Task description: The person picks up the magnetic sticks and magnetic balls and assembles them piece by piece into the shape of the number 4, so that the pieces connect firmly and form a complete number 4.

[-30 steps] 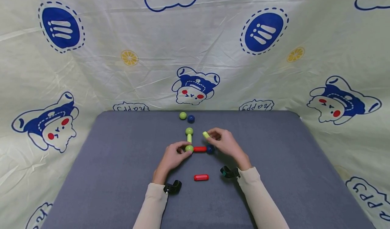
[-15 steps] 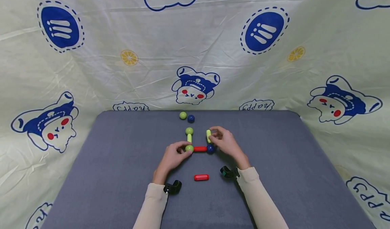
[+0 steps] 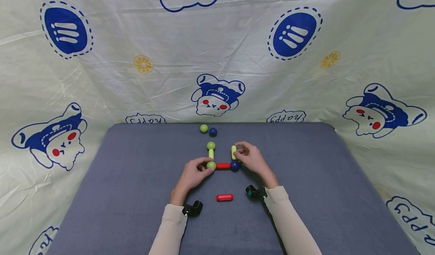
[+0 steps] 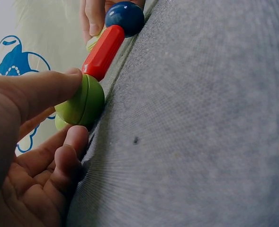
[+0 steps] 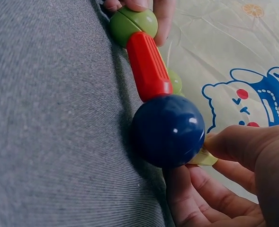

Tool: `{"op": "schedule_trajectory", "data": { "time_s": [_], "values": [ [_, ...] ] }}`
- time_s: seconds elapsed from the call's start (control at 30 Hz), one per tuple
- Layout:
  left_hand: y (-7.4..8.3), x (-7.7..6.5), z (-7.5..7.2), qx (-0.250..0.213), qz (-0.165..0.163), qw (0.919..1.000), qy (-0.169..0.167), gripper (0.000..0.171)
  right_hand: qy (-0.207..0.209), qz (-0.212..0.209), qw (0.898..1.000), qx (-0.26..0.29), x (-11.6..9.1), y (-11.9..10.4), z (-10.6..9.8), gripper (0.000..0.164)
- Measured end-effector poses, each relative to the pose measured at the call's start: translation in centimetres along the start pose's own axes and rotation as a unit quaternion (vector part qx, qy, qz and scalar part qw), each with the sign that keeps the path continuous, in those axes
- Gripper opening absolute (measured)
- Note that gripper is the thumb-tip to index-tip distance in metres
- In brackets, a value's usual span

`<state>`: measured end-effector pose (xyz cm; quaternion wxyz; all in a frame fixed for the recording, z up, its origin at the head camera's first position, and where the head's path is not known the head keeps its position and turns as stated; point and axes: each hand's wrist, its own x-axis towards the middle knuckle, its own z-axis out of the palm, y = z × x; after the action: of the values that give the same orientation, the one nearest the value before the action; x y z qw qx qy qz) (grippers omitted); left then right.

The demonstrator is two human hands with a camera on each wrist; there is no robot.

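My left hand point(image 3: 194, 175) grips a green ball point(image 4: 85, 101) at the near-left corner of a joined piece. From that ball a red rod point(image 3: 223, 166) runs right to a blue ball point(image 5: 168, 131). A yellow-green rod point(image 3: 211, 154) runs away from it to another green ball point(image 3: 211, 146). Between thumb and fingers my right hand point(image 3: 253, 158) pinches a second yellow-green rod point(image 3: 233, 152), its near end at the blue ball's far side. The right wrist view has the blue ball covering most of that rod, so whether it is fixed in cannot be told.
A loose red rod point(image 3: 224, 197) lies on the grey table point(image 3: 142, 209) between the forearms. At the far edge sit a loose green ball point(image 3: 204, 128) and a loose blue ball point(image 3: 213, 132). A printed cloth point(image 3: 251, 92) hangs behind the table.
The right hand has turned the yellow-green rod from slanted to lined up with the blue ball and brought it down against that ball. The left hand stays put on the green ball.
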<state>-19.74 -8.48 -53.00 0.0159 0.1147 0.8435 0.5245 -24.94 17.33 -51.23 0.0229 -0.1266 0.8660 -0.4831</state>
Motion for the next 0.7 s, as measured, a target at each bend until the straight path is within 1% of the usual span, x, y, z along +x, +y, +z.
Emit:
{"op": "schedule_trajectory", "data": {
  "time_s": [0.17, 0.43, 0.7],
  "values": [
    [0.0, 0.01, 0.01, 0.001, -0.001, 1.0, 0.0, 0.029, -0.003, 0.001, 1.0, -0.004, -0.06, 0.24, 0.0, 0.035],
    [0.12, -0.01, -0.04, 0.006, -0.007, 1.0, 0.0, 0.03, -0.018, 0.014, 1.0, -0.009, -0.32, 0.2, -0.16, 0.035],
    [0.23, -0.06, -0.06, 0.004, -0.007, 1.0, -0.001, 0.029, -0.017, 0.023, 1.0, -0.013, -0.25, 0.37, -0.15, 0.036]
  ]
}}
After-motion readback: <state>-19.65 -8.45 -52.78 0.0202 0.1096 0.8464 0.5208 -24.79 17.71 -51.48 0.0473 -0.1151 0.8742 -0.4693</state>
